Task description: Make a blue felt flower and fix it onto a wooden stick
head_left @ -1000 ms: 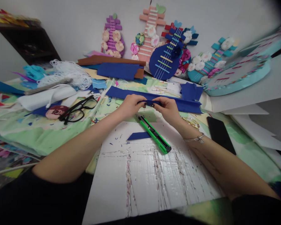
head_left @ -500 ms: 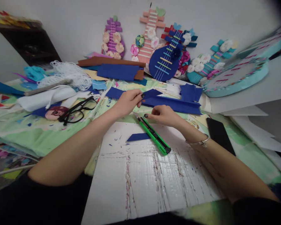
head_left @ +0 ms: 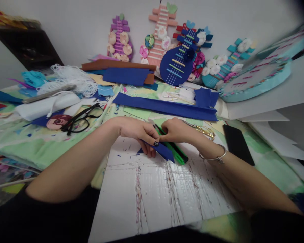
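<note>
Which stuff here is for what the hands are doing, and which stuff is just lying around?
Seems part of the job:
blue piece in the left hand
green cutter by the right hand
white board underneath

Probably just lying about:
black glasses
black phone
white string

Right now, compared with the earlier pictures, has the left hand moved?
Yes, the left hand has moved down the picture, away from the long blue strip toward the white board.
</note>
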{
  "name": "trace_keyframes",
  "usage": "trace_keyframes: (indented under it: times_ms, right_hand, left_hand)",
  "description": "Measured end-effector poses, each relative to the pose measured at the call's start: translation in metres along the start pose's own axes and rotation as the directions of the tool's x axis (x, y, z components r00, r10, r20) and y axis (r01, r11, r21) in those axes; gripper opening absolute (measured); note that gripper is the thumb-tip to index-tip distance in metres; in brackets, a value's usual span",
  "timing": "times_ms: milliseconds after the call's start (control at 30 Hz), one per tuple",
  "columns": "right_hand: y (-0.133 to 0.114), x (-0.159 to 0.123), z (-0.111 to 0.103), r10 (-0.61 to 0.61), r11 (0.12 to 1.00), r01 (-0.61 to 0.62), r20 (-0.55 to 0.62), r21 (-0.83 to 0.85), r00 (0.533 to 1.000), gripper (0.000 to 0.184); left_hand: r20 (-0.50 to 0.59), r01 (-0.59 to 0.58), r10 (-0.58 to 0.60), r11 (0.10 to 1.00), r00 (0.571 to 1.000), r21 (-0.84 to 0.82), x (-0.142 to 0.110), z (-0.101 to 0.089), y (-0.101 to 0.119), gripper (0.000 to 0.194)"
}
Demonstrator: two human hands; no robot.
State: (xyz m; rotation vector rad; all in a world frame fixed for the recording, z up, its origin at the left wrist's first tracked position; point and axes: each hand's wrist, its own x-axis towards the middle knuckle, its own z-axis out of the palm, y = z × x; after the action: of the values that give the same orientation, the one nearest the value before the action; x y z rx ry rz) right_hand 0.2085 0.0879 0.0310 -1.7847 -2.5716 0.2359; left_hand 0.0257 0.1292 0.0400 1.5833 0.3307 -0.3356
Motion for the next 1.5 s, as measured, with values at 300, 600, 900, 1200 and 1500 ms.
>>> trace_keyframes:
  times_ms: [300,600,900,1200,1500]
  right_hand:
    - [0.042,0.000,-0.011,0.280,0.944,-0.307,-0.201,-0.117,0.939,0.023]
    - [-0.001,-0.009,-0.014,-0.220,0.940,0.148,0.212,0.308,0.952,0.009]
    - [0.003,-0.006,-0.006,-0.265,0.915,0.203,0.141,0.349,0.954,0.006]
    - [0.005,-0.002,-0.007,-0.158,0.937,0.085,0.192,0.338,0.969,0.018]
    - [0.003,-0.004,-0.014,-0.186,0.923,0.215,-0.120,0.320,0.975,0.009]
  left_hand:
    - [-0.014,-0.015,0.016,0.998,1.000,0.065,-0.005,-0.002,0.004,0.018]
    - [-0.091,-0.043,0.053,0.993,0.994,0.111,-0.007,-0.006,0.005,0.015]
    - [-0.197,-0.131,0.180,0.962,0.964,0.239,-0.011,-0.013,0.004,0.023]
    - [-0.746,-0.303,0.398,0.914,0.534,0.270,-0.013,-0.030,-0.006,0.026]
    - [-0.783,0.005,0.246,0.953,0.571,0.303,0.006,-0.031,-0.014,0.022]
